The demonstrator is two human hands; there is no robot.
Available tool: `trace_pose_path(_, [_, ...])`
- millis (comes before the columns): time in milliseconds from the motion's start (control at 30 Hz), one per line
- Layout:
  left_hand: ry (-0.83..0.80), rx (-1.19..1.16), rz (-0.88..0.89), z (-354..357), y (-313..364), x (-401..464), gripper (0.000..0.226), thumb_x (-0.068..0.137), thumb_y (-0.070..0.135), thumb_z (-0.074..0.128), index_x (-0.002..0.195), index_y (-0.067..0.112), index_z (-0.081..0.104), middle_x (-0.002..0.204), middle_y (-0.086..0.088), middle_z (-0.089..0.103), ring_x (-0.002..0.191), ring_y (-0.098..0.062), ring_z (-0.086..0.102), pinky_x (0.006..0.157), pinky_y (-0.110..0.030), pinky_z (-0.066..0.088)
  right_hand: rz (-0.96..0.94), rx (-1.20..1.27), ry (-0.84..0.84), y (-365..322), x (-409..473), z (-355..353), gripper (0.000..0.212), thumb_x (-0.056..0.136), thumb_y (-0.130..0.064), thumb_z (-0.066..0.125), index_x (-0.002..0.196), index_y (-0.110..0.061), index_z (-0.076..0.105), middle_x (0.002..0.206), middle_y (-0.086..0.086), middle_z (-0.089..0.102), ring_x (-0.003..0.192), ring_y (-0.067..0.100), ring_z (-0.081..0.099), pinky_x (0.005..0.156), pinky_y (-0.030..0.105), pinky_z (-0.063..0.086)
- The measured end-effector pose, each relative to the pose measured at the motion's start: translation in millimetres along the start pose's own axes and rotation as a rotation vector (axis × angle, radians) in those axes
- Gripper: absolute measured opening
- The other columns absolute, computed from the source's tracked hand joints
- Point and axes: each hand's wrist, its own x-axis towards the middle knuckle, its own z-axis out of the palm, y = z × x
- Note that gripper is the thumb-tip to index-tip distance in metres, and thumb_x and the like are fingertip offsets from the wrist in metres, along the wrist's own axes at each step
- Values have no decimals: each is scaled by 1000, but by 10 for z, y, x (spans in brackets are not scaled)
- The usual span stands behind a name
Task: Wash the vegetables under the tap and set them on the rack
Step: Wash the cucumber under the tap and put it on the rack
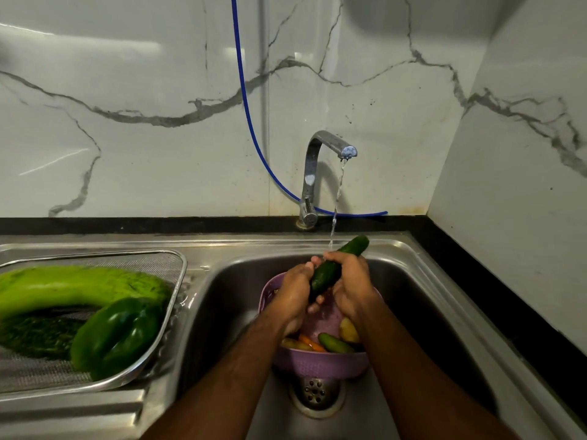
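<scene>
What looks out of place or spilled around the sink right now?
Only one oddity: a loose blue hose hangs down the marble wall and trails behind the tap. Otherwise nothing is spilled. Both hands, left hand and right hand, hold the cucumber over the purple colander.

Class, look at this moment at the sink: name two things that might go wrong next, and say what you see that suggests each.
1. The wet cucumber, held by both the left hand and right hand, may slip into the sink.
2. The rack already holds a gourd and a pepper; added vegetables might roll off.
</scene>
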Motion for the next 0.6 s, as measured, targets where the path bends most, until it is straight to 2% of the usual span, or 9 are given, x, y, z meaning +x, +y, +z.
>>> trace_pose_path(100, [25, -16, -65, -51, -14, 25, 53, 108, 42, 27, 119, 1, 57, 64, -6, 59, 42, -10, 36, 37, -19, 20, 1, 103, -58, -56, -36, 14, 36, 92, -10, 66, 126, -1, 57, 96, 15, 74, 85, 27, 76, 74, 44, 63])
trace_pose_path(167, [99, 18, -89, -100, 2, 22, 57, 107, 48, 28, 117, 3, 61, 60, -5, 61, 39, -10, 33, 39, -19, 20, 31, 159, -35, -87, -52, 22, 39, 97, -27, 67, 127, -4, 58, 109, 17, 73, 93, 30, 76, 75, 44, 63])
trace_pose_path(267, [180, 87, -73, -124, 22, 27, 57, 106, 51, 29, 112, 6, 64, 62, -7, 63, 38, -11, 37, 41, -20, 25, 64, 153, 28, -72, -14, 36, 52, 98, -50, 61, 134, -13, 54, 118, 18, 72, 103, 34, 72, 79, 47, 61])
trace_pose_path(333, [222, 209, -14, -126, 14, 29, 52, 106, 48, 30, 108, 10, 65, 66, -8, 66, 43, -12, 48, 44, -22, 35, 66, 120, 66, -55, 8, 52, 59, 96, -60, 59, 138, -18, 52, 117, 16, 72, 103, 34, 71, 81, 49, 61])
trace_pose_path(400, [239, 384, 89, -135, -7, 56, 47, 105, 46, 35, 105, 12, 68, 79, -7, 71, 64, -15, 64, 60, -28, 51, 19, 103, 113, -71, 5, 54, 53, 100, -58, 53, 139, -22, 49, 108, 13, 71, 97, 30, 71, 86, 52, 60])
trace_pose_path(467, [207, 524, 179, -153, -55, 90, 46, 101, 50, 44, 103, 13, 72, 93, -7, 73, 88, -21, 68, 85, -38, 55, -41, 95, 129, -106, -13, 42, 33, 106, -47, 48, 133, -27, 47, 92, 10, 69, 81, 24, 69, 82, 48, 61])
trace_pose_path(533, [145, 554, 203, -124, -79, 55, 50, 94, 57, 53, 99, 12, 72, 94, -7, 74, 91, -22, 69, 91, -45, 54, -60, 97, 100, -132, -47, 33, 21, 109, -39, 45, 122, -24, 50, 82, 8, 63, 68, 22, 64, 71, 41, 60])
trace_pose_path(600, [89, 589, 212, -101, -92, 21, 59, 85, 66, 56, 99, 11, 70, 92, -7, 75, 89, -21, 71, 89, -47, 55, -57, 83, 65, -130, -76, 42, 22, 109, -35, 45, 114, -16, 54, 79, 8, 58, 66, 20, 59, 67, 37, 57])
